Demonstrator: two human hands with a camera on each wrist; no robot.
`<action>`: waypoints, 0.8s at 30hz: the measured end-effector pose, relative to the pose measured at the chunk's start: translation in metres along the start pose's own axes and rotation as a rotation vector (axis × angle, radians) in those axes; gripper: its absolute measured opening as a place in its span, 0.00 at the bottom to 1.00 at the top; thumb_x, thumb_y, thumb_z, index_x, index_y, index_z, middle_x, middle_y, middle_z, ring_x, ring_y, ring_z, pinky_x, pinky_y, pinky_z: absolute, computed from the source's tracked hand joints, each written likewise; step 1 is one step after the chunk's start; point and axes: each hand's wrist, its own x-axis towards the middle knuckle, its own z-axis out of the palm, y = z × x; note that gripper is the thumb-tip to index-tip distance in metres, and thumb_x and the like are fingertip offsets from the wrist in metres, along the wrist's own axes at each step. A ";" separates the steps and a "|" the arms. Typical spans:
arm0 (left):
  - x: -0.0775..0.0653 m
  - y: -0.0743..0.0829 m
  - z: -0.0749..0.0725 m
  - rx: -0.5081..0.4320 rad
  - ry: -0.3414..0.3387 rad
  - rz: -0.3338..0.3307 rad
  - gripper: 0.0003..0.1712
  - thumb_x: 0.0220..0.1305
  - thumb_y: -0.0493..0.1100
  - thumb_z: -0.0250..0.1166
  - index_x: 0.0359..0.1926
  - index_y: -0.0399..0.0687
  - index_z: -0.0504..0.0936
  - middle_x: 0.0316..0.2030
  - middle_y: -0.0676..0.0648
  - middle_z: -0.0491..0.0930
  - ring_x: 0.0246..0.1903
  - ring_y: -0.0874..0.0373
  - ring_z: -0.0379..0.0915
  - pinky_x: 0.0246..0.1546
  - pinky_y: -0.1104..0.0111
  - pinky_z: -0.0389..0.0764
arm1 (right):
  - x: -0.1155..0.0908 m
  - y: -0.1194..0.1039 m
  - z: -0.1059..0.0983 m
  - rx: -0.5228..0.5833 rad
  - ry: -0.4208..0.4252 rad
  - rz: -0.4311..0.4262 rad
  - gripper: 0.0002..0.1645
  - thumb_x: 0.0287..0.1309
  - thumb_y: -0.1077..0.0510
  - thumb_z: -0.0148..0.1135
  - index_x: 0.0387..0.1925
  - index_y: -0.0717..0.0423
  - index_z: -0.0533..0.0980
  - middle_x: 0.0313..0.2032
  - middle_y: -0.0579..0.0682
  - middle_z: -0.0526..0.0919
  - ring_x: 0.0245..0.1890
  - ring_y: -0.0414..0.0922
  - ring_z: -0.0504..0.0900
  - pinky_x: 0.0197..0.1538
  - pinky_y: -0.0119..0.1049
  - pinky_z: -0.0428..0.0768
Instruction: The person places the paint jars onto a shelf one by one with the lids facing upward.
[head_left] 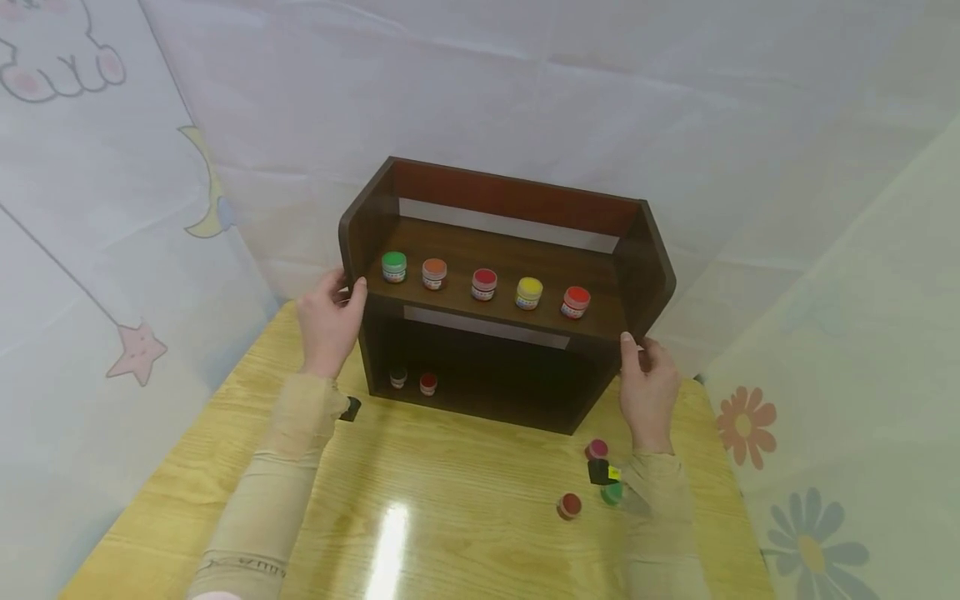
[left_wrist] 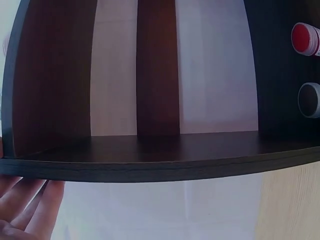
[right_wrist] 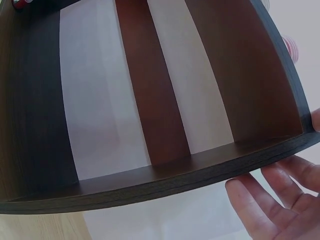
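A dark brown two-tier wooden shelf (head_left: 517, 198) stands at the back of the table, between both hands. My left hand (head_left: 330, 325) grips its left side panel at the upper tier's height, thumb at the front edge and fingers on the outer face. On the opposite side, my right hand (head_left: 649, 396) holds the right panel the same way. Several small paint jars stand in a row on the upper tier: green (head_left: 393, 267), orange (head_left: 433, 273), crimson (head_left: 483, 284), yellow (head_left: 528, 292) and red (head_left: 575, 302). Below, a black-lidded jar (head_left: 398, 378) and a red-lidded jar (head_left: 428, 383) stand at left.
On the wooden table (head_left: 420, 467), a magenta-lidded jar (head_left: 597, 450), a green-lidded jar (head_left: 612, 494) and a brownish-red-lidded jar (head_left: 569, 506) lie near the right forearm. White printed cloth (head_left: 480, 92) hangs behind the shelf and along both sides.
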 end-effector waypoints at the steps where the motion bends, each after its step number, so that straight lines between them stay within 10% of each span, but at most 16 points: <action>1: 0.001 0.000 0.000 0.005 -0.002 0.000 0.12 0.68 0.40 0.65 0.46 0.36 0.87 0.37 0.37 0.87 0.32 0.46 0.87 0.37 0.59 0.86 | 0.000 0.000 -0.001 -0.001 -0.006 -0.002 0.31 0.74 0.41 0.55 0.53 0.67 0.81 0.37 0.61 0.83 0.26 0.43 0.78 0.35 0.30 0.74; 9: 0.007 0.001 -0.001 0.055 -0.070 -0.044 0.13 0.66 0.41 0.63 0.41 0.34 0.87 0.40 0.38 0.86 0.33 0.44 0.86 0.34 0.53 0.86 | 0.003 0.002 -0.004 -0.007 -0.055 -0.005 0.30 0.73 0.41 0.56 0.54 0.65 0.81 0.36 0.60 0.83 0.22 0.32 0.78 0.32 0.23 0.74; 16: 0.007 0.002 -0.001 0.046 -0.076 -0.073 0.13 0.67 0.41 0.63 0.39 0.34 0.87 0.43 0.37 0.86 0.35 0.46 0.87 0.33 0.62 0.85 | 0.001 0.001 -0.009 -0.014 -0.093 0.006 0.32 0.74 0.40 0.56 0.56 0.66 0.79 0.40 0.61 0.83 0.33 0.57 0.83 0.33 0.20 0.74; 24: 0.005 0.005 0.001 0.041 -0.076 -0.073 0.12 0.68 0.41 0.62 0.36 0.34 0.86 0.35 0.39 0.88 0.34 0.49 0.87 0.31 0.72 0.81 | -0.005 0.000 -0.019 -0.009 -0.061 0.001 0.28 0.71 0.42 0.60 0.51 0.64 0.83 0.36 0.59 0.86 0.28 0.35 0.78 0.34 0.26 0.74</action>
